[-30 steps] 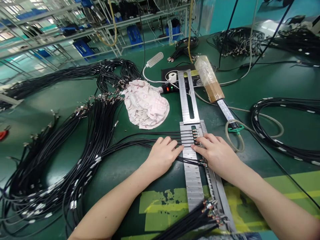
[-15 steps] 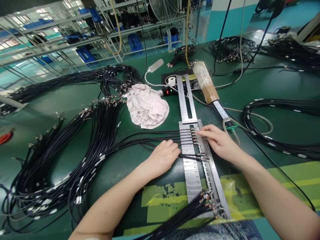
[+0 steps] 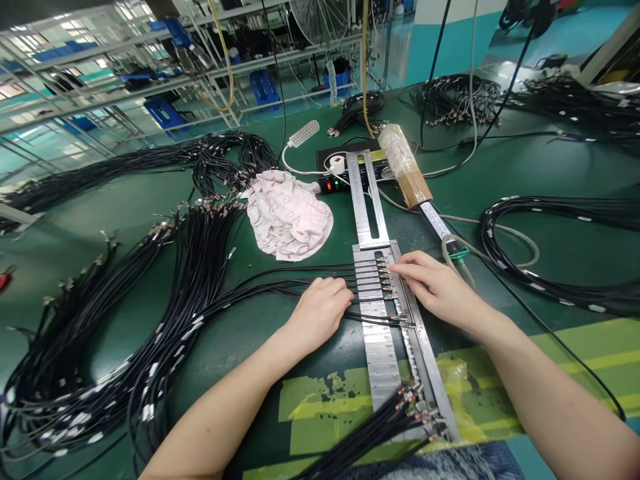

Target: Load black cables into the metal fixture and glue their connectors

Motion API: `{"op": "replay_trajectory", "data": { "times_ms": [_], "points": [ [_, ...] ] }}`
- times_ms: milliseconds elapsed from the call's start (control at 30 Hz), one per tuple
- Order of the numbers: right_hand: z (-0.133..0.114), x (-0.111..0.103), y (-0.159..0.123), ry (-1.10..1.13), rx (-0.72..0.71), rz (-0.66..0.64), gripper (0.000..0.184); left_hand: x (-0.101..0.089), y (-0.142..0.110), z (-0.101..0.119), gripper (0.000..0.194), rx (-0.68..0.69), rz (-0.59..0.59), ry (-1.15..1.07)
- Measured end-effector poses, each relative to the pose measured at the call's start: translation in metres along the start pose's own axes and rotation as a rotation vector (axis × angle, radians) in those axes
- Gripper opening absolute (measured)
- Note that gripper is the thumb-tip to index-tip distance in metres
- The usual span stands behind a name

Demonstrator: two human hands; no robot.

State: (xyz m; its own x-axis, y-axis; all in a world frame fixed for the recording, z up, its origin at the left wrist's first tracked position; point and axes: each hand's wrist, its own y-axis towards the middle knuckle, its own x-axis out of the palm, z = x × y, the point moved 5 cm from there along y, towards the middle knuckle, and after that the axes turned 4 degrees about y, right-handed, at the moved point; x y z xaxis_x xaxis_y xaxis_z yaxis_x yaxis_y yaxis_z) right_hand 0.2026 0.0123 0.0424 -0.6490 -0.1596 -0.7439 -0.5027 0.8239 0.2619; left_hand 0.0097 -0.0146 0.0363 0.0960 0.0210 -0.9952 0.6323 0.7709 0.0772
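Note:
Several thin black cables (image 3: 280, 283) run from the left to a slotted metal jig (image 3: 373, 293). Their small metal connectors (image 3: 385, 280) lie in a row along its slot. My left hand (image 3: 323, 308) is closed over the cables just left of the jig, its fingers curled and their tips partly hidden. My right hand (image 3: 440, 285) reaches in from the right, its index fingertip touching the upper connectors. Its fingers are stretched out, with the thumb apart below. Nearer me, a bundle of black cables (image 3: 350, 440) rests its connector ends on the jig's lower end.
Large coils of black cable (image 3: 175, 320) cover the left side; another coil (image 3: 505, 260) lies right. A crumpled pink-white cloth (image 3: 290, 217), a small lamp (image 3: 304, 133), a black power box (image 3: 327, 183) and a wrapped handle tool (image 3: 407, 167) stand beyond. Yellow-green tape (image 3: 320, 407) covers the front edge.
The whole view has shifted slightly. My right index fingertip stays at the upper connectors, and my left hand remains on the cables beside the jig.

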Motion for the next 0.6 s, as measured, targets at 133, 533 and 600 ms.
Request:
{"op": "replay_trajectory", "data": {
  "times_ms": [133, 533, 600],
  "points": [
    [-0.003, 0.001, 0.000, -0.018, -0.014, -0.008, 0.036, 0.003, 0.002, 0.004, 0.021, 0.010, 0.023, 0.103],
    [-0.012, 0.003, -0.002, -0.113, -0.048, -0.047, 0.033, 0.001, 0.006, 0.007, 0.024, 0.018, 0.008, 0.198],
    [-0.013, 0.003, -0.002, -0.122, -0.048, -0.050, 0.033, 0.000, 0.007, 0.007, 0.025, 0.018, 0.009, 0.206]
  ]
}}
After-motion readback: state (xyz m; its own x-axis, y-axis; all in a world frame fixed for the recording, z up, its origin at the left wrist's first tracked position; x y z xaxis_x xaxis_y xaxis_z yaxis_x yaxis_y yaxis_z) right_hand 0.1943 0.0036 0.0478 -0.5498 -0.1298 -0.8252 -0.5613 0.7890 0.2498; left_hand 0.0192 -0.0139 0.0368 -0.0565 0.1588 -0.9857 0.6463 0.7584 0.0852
